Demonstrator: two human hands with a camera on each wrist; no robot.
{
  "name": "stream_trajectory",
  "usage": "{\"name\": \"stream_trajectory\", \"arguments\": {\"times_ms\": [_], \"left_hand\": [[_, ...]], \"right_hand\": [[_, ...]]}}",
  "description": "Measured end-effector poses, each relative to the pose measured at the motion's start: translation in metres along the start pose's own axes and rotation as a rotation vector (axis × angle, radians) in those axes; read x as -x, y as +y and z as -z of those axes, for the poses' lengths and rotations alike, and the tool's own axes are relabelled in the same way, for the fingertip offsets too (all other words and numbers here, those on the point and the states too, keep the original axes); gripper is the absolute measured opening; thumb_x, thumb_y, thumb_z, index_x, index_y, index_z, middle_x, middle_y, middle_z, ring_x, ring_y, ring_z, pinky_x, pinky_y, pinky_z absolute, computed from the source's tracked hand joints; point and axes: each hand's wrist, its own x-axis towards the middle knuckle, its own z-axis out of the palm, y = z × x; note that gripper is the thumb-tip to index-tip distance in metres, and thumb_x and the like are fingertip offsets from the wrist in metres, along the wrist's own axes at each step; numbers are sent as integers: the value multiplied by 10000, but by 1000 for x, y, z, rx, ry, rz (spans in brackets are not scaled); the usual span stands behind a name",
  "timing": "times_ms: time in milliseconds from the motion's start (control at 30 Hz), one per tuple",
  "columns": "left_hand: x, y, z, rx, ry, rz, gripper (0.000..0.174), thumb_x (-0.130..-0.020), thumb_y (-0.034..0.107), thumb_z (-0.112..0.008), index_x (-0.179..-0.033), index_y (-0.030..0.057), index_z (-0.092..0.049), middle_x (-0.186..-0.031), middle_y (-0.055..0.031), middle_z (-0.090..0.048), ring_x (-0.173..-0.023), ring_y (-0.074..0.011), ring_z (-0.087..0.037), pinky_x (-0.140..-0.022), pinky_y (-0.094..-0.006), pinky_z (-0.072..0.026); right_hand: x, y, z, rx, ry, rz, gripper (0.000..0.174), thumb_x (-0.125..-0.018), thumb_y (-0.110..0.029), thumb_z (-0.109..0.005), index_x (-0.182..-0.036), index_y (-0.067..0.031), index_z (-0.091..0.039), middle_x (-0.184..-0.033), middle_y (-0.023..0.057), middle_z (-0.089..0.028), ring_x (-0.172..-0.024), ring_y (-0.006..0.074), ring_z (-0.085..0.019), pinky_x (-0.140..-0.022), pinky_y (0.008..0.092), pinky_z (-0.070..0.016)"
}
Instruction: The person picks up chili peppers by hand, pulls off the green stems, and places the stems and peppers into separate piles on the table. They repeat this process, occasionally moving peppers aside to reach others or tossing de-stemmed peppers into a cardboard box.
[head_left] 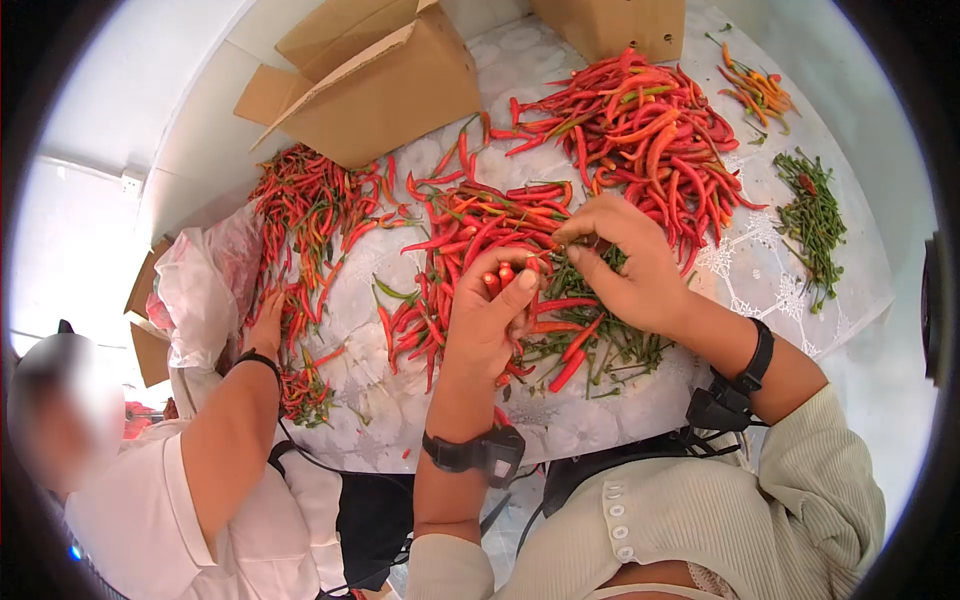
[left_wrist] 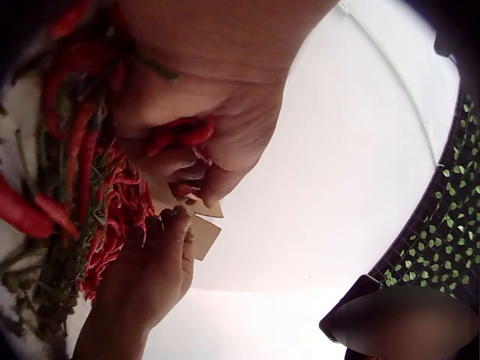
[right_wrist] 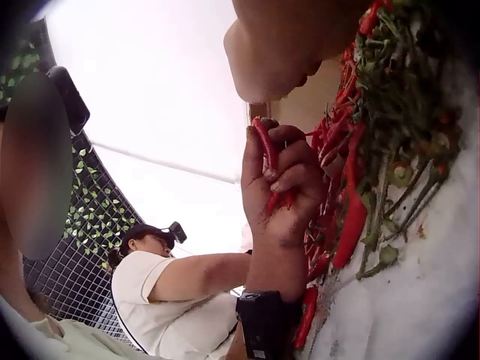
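My left hand (head_left: 490, 305) curls round several red chili peppers (right_wrist: 266, 146), their rounded ends showing between the thumb and fingers. Close to its fingertips is my right hand (head_left: 630, 262), its thumb and fingertips drawn together in the left wrist view; I cannot tell whether they pinch a stem. Beneath the hands lie loose red chilies (head_left: 570, 370) and a heap of green stems (head_left: 625, 350). Just beyond the left hand spreads a pile of red chilies (head_left: 490, 215). In the right wrist view the right hand (right_wrist: 274, 60) is blurred at the top.
A large chili pile (head_left: 660, 140) lies at the back, with green stems (head_left: 810, 220) and orange chilies (head_left: 755, 88) to the right. Cardboard boxes (head_left: 390, 95) stand behind. At left, another person's hand (head_left: 265, 325) reaches into more chilies (head_left: 310, 200) beside a plastic bag (head_left: 205, 285).
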Motion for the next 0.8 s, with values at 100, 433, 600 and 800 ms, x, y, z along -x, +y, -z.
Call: {"name": "stream_trajectory", "arguments": {"times_ms": [100,433,600,800], "left_hand": [[1,0,1,14,-5,-3,269,-803,150,-680,-1013,35,-559,-720,16,-550,-444,-21,-386,-376,-175,-290],[0,3,-1,-15,-59,42,297,-801,172,-690,-1013,16,-553,-692,21,-523,-503,-23,-434,-401,-157,-313],[-2,0,2,-36,-66,64,277,-809,178,-682,-1005,23,-562,-696,25,-519,-499,-14,-426,-396,-152,-308],[-4,-1,4,-50,-84,85,261,-814,191,-678,-996,35,-575,-738,6,-571,-497,-14,-449,-386,-152,-304]], "right_hand": [[0,-4,-2,-26,-34,37,190,-764,-80,-636,-943,-23,-606,-877,119,-568,-810,251,-549,-705,344,-435],[-2,-2,-1,-112,-106,60,124,-773,-83,-638,-887,-34,-631,-829,97,-584,-804,243,-552,-701,344,-430],[-3,-4,-2,-6,-78,103,87,-763,-59,-619,-844,-28,-611,-795,104,-557,-777,267,-539,-692,354,-423],[-3,-3,-2,34,-95,102,81,-761,-45,-594,-838,-20,-587,-793,111,-537,-755,275,-525,-675,354,-416]]}}
